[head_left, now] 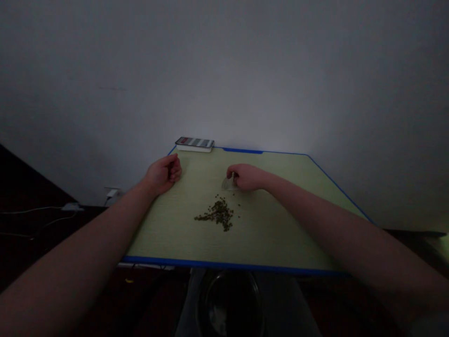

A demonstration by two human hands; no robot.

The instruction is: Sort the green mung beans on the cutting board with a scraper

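My right hand (245,177) reaches over the middle of the table, its fingers pinched on a see-through piece (228,184) with a curved outline. What kind of thing it is cannot be made out in the dim light. Just in front of it, a loose heap of small brown-green grains (220,213) is spread over the tabletop, with a few stray ones near the clear piece. At the table's left side my left hand (164,173) rests in a loose fist, with nothing visible in it.
The light green table (273,234) has a blue edge and stands against a pale wall. A phone (195,142) lies on a white box (193,148) at the back left corner. A dark round vessel (229,304) is below the front edge. Cables (72,207) run at left.
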